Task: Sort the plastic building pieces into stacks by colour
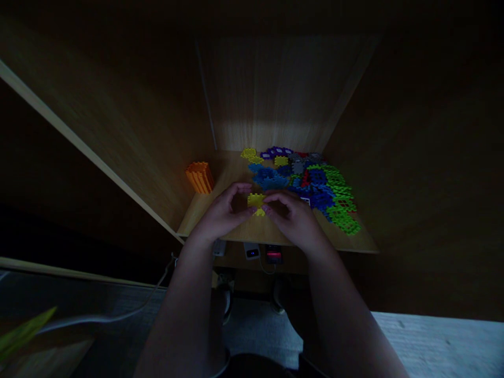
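1. One white cable (106, 318) trails far to the left of the yellow piece (255, 201), on the side nearer the person.
2. Several orange pieces (200, 177) form an upright stack on the shelf (230, 170), left of the yellow piece and a little farther back.
3. The left hand (224, 211) is just left of the yellow piece, its thumb against the lower part and its fingers curved with a gap inside; whether it grips, I cannot tell.
4. Loose yellow pieces (251, 155) lie behind the yellow piece, near the back panel (263, 94).
5. The yellow piece, with notched edges, is between the two hands, above the front part of the shelf.
6. Below it and nearer the person are a white box (252, 252) with a blue light and a dark box (274, 254) with a red display.
7. Blue pieces (273, 181) lie just behind it, with purple pieces (277, 152) farther back.
8. The right hand (297, 212), just right of it, pinches its edge between thumb and finger.
9. Dark blue pieces (321, 197) lie heaped to its right, past that hand.
10. Green pieces (338, 184), in an overlapping row, lie farthest right of it.
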Available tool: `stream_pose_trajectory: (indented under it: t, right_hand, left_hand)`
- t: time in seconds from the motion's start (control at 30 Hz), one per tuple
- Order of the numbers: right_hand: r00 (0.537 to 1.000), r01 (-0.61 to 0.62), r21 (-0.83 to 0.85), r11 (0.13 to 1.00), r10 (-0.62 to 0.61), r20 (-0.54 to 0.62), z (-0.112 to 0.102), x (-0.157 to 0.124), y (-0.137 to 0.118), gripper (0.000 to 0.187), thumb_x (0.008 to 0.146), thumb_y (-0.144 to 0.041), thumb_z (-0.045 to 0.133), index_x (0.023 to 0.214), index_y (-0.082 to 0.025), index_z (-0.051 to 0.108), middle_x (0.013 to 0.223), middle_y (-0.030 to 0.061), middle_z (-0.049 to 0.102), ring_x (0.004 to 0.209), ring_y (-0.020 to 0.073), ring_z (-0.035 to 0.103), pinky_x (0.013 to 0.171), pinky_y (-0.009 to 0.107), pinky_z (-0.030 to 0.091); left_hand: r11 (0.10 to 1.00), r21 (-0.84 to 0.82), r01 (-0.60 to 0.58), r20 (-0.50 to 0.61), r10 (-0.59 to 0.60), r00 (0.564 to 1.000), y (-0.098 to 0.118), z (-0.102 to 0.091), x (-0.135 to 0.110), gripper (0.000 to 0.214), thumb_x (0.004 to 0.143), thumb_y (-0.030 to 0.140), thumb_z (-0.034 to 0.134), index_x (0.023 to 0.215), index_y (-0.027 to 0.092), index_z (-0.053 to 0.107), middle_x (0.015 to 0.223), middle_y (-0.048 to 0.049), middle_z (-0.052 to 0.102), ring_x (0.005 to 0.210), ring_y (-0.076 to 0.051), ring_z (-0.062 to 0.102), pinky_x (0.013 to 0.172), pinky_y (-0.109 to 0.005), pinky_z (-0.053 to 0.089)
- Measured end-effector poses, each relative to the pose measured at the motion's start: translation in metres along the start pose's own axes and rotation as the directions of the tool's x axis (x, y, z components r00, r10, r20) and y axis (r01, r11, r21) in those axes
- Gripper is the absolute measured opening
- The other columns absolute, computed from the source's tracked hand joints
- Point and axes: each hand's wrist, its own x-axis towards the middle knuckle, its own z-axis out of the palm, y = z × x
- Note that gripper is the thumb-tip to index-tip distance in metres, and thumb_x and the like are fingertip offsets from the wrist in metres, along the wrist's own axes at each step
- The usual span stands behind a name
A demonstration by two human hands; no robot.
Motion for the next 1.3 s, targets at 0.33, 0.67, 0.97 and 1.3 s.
stream_pose_trajectory:
  t: [0.33, 0.67, 0.97, 1.3]
  right_hand:
    - [0.995, 0.024, -0.137, 0.99, -0.037, -0.096, -0.005, 0.002, -0.002, 0.013, 0.105, -0.032, 0.064, 0.107, -0.029, 0.077, 0.119, 0.0074, 0.078, 0.115, 0.0293, 0.071, 0.105, 0.051, 0.055]
    - [0.996, 0.047, -0.583, 0.811, 0.004, 0.085, -0.012, 0.084, 0.063, 0.032, 0.106, -0.037, 0.058, 0.115, -0.015, 0.079, 0.124, 0.0215, 0.077, 0.13, 0.0373, 0.064, 0.121, 0.056, 0.044]
    - [0.926, -0.134, -0.746, 0.653, 0.351, 0.141, 0.009, 0.114, 0.091, 0.057, 0.112, -0.051, 0.036, 0.142, -0.016, 0.07, 0.158, 0.0205, 0.06, 0.156, 0.0451, 0.04, 0.126, 0.069, 0.028]
    - [0.987, 0.021, -0.43, 0.903, -0.086, -0.134, -0.018, 0.116, 0.061, 0.034, 0.102, -0.024, 0.051, 0.128, -0.015, 0.072, 0.135, 0.0194, 0.074, 0.127, 0.0341, 0.067, 0.114, 0.05, 0.051]
  left_hand:
    - [0.997, -0.066, 0.045, -0.061, -0.049, 0.997, -0.012, 0.003, 0.001, 0.044, 0.099, 0.043, 0.075, 0.137, 0.024, 0.064, 0.139, -0.0119, 0.071, 0.132, -0.026, 0.066, 0.119, -0.048, 0.051]
    - [0.996, -0.071, 0.045, -0.092, -0.052, 0.994, -0.012, 0.003, 0.003, 0.04, 0.098, 0.047, 0.074, 0.128, 0.022, 0.068, 0.132, -0.0107, 0.073, 0.128, -0.026, 0.068, 0.114, -0.045, 0.053]
    - [0.998, -0.046, 0.043, -0.088, -0.047, 0.995, -0.011, 0.005, 0.002, 0.035, 0.1, 0.047, 0.072, 0.127, 0.024, 0.068, 0.131, -0.0098, 0.073, 0.127, -0.027, 0.069, 0.114, -0.047, 0.054]
    - [1.0, 0.0, -0.027, -0.153, 0.026, 0.988, -0.009, 0.004, 0.003, 0.029, 0.099, 0.04, 0.074, 0.123, 0.023, 0.07, 0.126, -0.0091, 0.075, 0.122, -0.024, 0.07, 0.109, -0.044, 0.056]
